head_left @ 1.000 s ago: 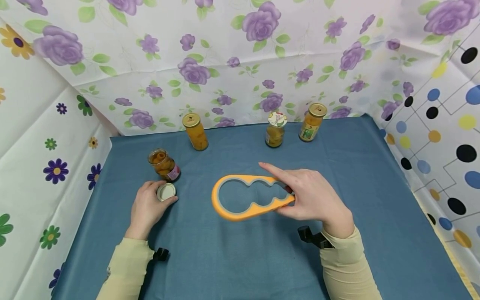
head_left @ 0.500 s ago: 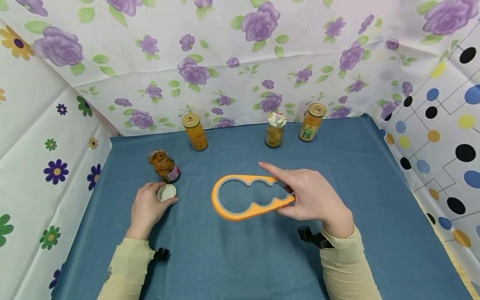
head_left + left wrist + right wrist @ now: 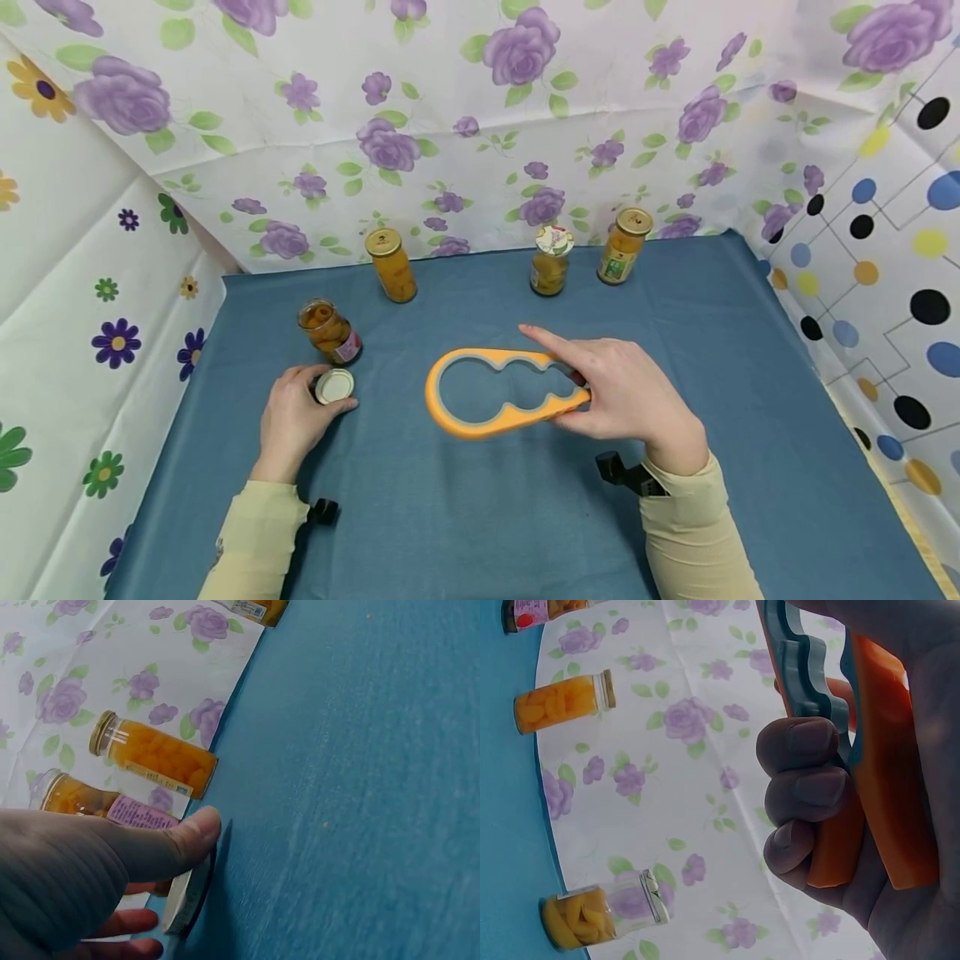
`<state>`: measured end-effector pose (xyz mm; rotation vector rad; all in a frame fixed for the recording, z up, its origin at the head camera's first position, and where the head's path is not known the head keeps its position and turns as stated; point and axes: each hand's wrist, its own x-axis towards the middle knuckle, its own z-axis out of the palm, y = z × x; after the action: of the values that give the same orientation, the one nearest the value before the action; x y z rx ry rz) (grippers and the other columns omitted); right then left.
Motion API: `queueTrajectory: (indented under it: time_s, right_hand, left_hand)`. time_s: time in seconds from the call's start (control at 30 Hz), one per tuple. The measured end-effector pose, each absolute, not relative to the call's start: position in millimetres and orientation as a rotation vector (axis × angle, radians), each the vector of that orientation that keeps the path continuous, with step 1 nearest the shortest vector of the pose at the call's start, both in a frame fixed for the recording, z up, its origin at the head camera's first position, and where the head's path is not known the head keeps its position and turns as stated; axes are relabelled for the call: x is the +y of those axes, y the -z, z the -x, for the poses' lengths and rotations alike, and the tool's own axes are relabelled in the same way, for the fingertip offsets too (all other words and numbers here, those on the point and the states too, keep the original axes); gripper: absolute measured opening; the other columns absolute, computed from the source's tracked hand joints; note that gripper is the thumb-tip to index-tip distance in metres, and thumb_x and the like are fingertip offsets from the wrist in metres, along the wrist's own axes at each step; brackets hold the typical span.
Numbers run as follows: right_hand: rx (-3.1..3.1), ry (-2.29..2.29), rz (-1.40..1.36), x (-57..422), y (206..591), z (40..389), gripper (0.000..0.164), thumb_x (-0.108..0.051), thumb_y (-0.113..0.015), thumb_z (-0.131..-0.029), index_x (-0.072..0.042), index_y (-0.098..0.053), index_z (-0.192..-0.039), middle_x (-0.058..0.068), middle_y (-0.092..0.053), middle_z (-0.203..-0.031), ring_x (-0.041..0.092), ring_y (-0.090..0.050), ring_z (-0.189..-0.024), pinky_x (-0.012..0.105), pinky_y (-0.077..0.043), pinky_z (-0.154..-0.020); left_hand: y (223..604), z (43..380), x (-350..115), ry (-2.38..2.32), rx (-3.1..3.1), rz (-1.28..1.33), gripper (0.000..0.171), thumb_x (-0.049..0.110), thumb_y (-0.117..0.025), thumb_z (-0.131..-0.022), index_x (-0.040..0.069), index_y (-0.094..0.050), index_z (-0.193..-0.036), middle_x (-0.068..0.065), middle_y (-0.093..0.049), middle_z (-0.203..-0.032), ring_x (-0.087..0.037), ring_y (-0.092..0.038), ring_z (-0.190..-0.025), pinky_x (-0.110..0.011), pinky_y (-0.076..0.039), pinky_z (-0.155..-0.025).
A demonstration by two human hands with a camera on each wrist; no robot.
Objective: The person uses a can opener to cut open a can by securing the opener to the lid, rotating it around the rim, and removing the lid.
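My left hand [image 3: 296, 421] pinches a jar lid [image 3: 334, 387] by its rim, thumb on one side and fingers on the other; the lid's pale inside faces up. In the left wrist view the lid [image 3: 184, 904] is seen edge-on, low over the blue cloth. Just beyond it stands a lidless glass jar [image 3: 326, 332] with brown contents and a purple label. My right hand [image 3: 630, 387] holds an orange jar opener [image 3: 468, 429] with grey scalloped inner edges, its loop pointing left. Close up in the right wrist view, fingers [image 3: 810, 787] curl round the opener's handle [image 3: 889, 765].
Along the back stand an orange-filled jar [image 3: 392, 265], a smaller jar with a patterned lid [image 3: 550, 260] and a gold-lidded jar [image 3: 624, 247]. A flowered sheet [image 3: 450, 117] rises behind the blue tablecloth [image 3: 465, 517]. Patterned sheets flank both sides.
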<state>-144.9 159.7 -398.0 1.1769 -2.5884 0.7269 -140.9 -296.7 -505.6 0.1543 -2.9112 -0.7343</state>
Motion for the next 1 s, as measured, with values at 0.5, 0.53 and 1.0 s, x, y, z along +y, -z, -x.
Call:
queueTrajectory:
  time_s: [0.5,0.53,1.0]
  right_hand:
    - [-2.738,-0.565,-0.994,179.9,406.2,150.8,0.069,-0.033,-0.096,-0.075,-0.017,-0.070,-0.137,-0.015,-0.056,-0.078,0.006,-0.046,-0.064,0.029,-0.043,-0.057]
    - [-2.742,-0.558,-0.976,182.5,407.0,151.0,0.069,-0.033,-0.096,-0.075,-0.017,-0.070,-0.137,-0.014,-0.057,-0.079,0.007,-0.047,-0.065,0.030,-0.043,-0.058]
    - [-2.821,-0.508,-0.528,205.4,423.2,143.4,0.061,-0.021,-0.093,-0.076,-0.013,-0.070,-0.132,-0.005,-0.061,-0.076,0.014,-0.049,-0.059,0.036,-0.044,-0.054]
  left_hand:
    - [496.1,120.1,-290.6,0.944,-2.240,0.179,0.027,-0.005,-0.094,-0.077,0.002,-0.075,-0.094,-0.015,-0.065,-0.088,-0.025,-0.055,-0.079,-0.026,-0.038,-0.071]
    - [494.2,120.5,-287.3,0.955,-2.207,0.212,0.028,-0.007,-0.094,-0.075,0.002,-0.075,-0.094,-0.015,-0.065,-0.086,-0.024,-0.054,-0.078,-0.026,-0.038,-0.071]
    - [458.4,126.7,-210.9,1.165,-2.107,0.420,0.021,-0.020,-0.077,-0.084,-0.006,-0.073,-0.099,-0.014,-0.064,-0.080,-0.019,-0.050,-0.063,-0.030,-0.041,-0.058]
